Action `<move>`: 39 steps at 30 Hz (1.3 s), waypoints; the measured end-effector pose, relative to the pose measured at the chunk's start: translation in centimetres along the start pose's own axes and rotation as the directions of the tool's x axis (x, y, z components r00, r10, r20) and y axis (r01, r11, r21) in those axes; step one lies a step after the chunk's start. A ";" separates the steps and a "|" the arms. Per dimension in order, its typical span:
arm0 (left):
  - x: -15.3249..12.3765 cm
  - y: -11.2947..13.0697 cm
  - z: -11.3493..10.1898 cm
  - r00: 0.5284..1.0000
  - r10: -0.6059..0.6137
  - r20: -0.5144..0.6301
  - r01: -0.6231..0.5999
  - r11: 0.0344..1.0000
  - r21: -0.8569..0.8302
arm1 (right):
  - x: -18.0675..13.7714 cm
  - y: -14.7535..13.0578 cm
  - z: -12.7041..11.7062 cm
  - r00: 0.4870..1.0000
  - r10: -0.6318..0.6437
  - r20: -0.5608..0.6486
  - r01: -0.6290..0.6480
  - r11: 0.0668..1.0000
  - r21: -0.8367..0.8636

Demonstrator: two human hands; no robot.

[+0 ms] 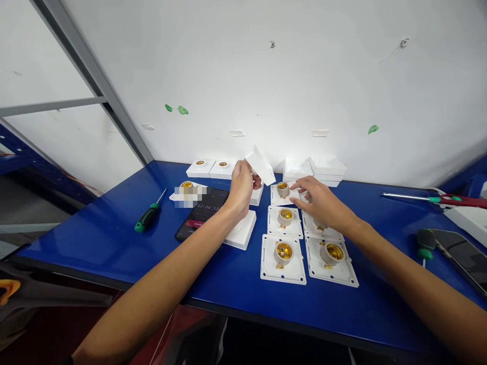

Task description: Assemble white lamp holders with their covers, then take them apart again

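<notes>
My left hand (243,187) is closed on a white square cover (261,166), raised off the table and tilted. My right hand (317,200) has thumb and fingers at the right edge of a lamp holder base (280,192), a white square plate with a round socket and brass-coloured lining. Nearer me lie more such bases: one at mid-left (285,217), one at front left (283,256) and one at front right (332,256). Another base (321,230) is partly covered by my right forearm. Below my left wrist lies a white cover (245,230), partly hidden.
A phone (203,210) showing a timer lies beside my left forearm, with a green-black screwdriver (148,215) farther left. Closed lamp holders (200,168) and stacked white covers (327,170) line the wall. At right are a second phone (464,253), a screwdriver (425,243) and a long-shafted tool (414,198).
</notes>
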State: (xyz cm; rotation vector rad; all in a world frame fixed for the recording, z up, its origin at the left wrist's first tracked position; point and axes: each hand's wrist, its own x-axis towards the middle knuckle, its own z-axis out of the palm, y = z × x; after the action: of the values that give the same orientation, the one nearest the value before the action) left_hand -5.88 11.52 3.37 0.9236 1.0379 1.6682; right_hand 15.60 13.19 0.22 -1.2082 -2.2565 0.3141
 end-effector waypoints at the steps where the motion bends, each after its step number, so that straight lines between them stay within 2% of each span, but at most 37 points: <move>1: 0.0 0.0 0.0 1.000 0.002 0.001 -0.002 1.000 -0.003 | 0.0 -0.1 0.0 1.000 -0.016 -0.004 0.016 1.000 -0.025; 4: -0.2 0.1 0.1 1.000 0.006 0.003 -0.006 1.000 -0.005 | -0.2 -0.7 -0.3 0.998 -0.062 0.026 0.063 0.995 -0.082; 9: -0.4 0.1 0.2 1.000 -0.004 0.020 0.003 1.000 0.010 | -0.8 -1.6 -0.8 0.959 -0.217 0.184 0.243 0.960 -0.136; 15: -0.5 -0.5 0.3 0.993 -0.047 0.108 0.042 0.998 0.046 | -0.9 -1.6 -2.2 0.954 -0.199 0.224 0.235 0.961 -0.146; 17: -0.6 -0.6 0.3 0.987 -0.056 0.151 0.046 0.997 0.065 | -0.8 -2.0 -2.8 0.971 -0.166 0.172 0.187 0.975 -0.116; 19: -0.9 -0.6 0.4 0.978 -0.061 0.198 0.043 0.995 0.093 | -0.8 -2.7 -3.3 0.989 -0.135 0.055 0.137 0.990 -0.022; 22: -1.2 -0.7 0.6 0.960 -0.070 0.273 0.027 0.987 0.156 | -0.4 -4.1 -3.5 0.979 -0.176 -0.098 0.185 0.979 0.088; 26: -1.1 -1.2 0.6 0.936 -0.059 0.347 -0.054 0.951 0.305 | 1.2 -4.6 -3.4 0.959 -0.269 -0.090 0.264 0.962 -0.063; 29: -0.8 -1.6 0.2 0.935 -0.004 0.355 -0.179 0.859 0.480 | 3.1 -3.2 -3.7 0.951 -0.307 -0.035 0.292 0.930 -0.223; 31: -0.9 -1.8 -0.2 0.922 0.053 0.384 -0.291 0.748 0.596 | 4.4 -1.9 -4.1 0.948 -0.317 -0.002 0.299 0.897 -0.325; 33: -1.3 -2.0 -0.6 0.887 0.075 0.455 -0.401 0.613 0.681 | 5.6 -0.8 -4.4 0.948 -0.316 0.036 0.303 0.860 -0.410; 36: -2.0 -2.2 -0.8 0.829 0.023 0.559 -0.514 0.423 0.746 | 6.7 0.2 -4.3 0.941 -0.314 0.122 0.331 0.788 -0.519; 39: -2.4 -2.2 -0.8 0.789 -0.036 0.613 -0.581 0.283 0.763 | 7.3 0.6 -3.8 0.938 -0.308 0.161 0.344 0.748 -0.568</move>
State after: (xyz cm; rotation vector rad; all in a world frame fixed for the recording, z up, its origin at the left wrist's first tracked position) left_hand -5.19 9.52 0.76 2.3553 1.4915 0.7385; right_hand 14.94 19.33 5.67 -1.0438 -2.6587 -0.5458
